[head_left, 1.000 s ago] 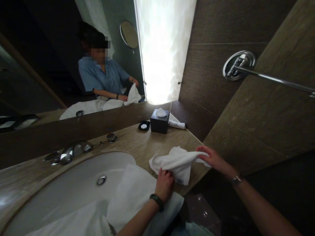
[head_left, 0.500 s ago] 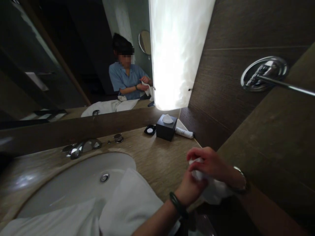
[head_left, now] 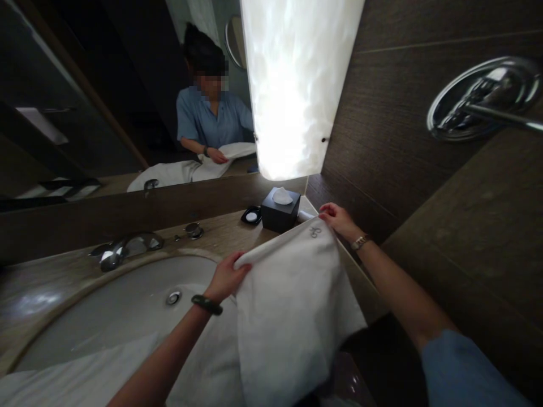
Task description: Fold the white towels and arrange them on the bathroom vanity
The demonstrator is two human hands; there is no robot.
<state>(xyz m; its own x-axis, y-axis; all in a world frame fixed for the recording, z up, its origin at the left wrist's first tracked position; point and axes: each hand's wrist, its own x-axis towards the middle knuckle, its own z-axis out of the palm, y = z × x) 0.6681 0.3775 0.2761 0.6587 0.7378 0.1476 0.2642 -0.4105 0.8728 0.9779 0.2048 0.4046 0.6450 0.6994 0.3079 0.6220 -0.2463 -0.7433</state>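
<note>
Towel point(head_left: 292, 305) hangs spread above the counter point(head_left: 237, 237), near the sink point(head_left: 127, 305); left hand point(head_left: 227, 278) and right hand point(head_left: 337, 217) fingers pinched shut on its top corners.

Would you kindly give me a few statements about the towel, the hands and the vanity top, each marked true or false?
1. Both hands hold the white towel spread open by its upper corners. True: the left hand pinches one corner, the right hand the other.
2. The towel is plain, without any mark. False: an embroidered monogram shows near the right-hand corner.
3. A dark tissue box stands in the counter's corner under the lit panel. True.
4. Water runs from the faucet into the sink. False: no water is visible.
5. The left wrist is bare. False: it wears a dark band.
</note>
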